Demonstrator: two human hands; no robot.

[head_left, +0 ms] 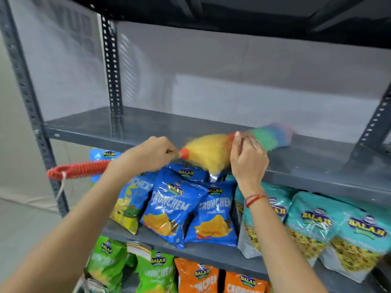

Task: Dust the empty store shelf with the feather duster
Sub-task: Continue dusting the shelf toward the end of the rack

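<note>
rainbow synthetic-fibre feather duster (211, 151), red ribbed handle: light, floppy | left hand (151, 154) fisted on handle | right hand (248, 157) pinching fibres | over grey metal shelf (105, 127) front edge

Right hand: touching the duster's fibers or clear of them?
Touching. Head view shows the right hand pinching the feather duster fibers, fingertips overlapping the head, above the empty shelf.

empty shelf (148, 127): open deck left and centre | right end: feather duster (254, 140), rear upright (372, 132) | back: wall panel | below: snack bags (175, 204) crowd the edge
</note>
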